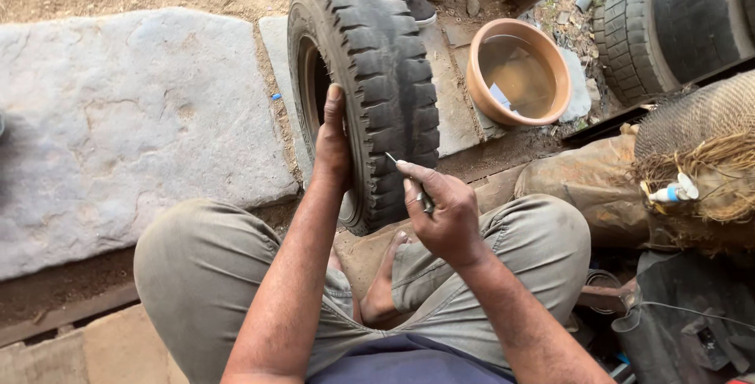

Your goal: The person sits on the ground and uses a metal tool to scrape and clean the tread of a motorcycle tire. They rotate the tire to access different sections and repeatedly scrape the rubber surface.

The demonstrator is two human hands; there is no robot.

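Fingers (pixel 334 128) on upright tyre (pixel 377 77), tool (pixel 409 179) against tread.

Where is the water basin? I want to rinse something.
The orange basin sits on the ground at upper right, just right of the upright tyre, left of stacked tyres.

**Worn tyre held upright, thin tool at its tread**

A black, dusty tyre (pixel 377 77) with blocky tread stands on edge between the knees. A slim metal tool (pixel 405 175), its tip just touching the tread, points up-left from a closed fist.
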